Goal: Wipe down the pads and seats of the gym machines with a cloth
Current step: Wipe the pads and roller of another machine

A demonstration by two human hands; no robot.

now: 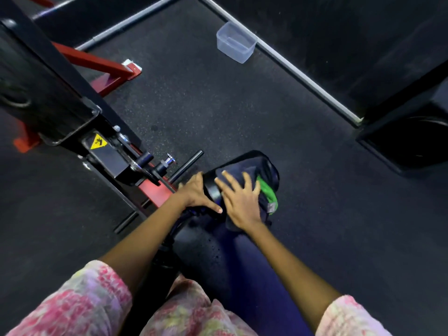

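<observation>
One yellow warning sticker (98, 141), wording unreadable, right hand (241, 200) pressing cloth (252, 190)

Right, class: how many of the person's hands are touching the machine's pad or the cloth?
2. The left hand rests on the near-left edge of the pad; the right hand presses flat on the dark cloth spread over the pad's top.

Open floor (242, 112) ahead and right of the pad (266, 163). Hemmed on the left by the black-and-red machine frame (72, 112) and a protruding bar (188, 166). Farther ahead, a clear plastic tub (236, 42) beside a white rail (303, 78).
</observation>
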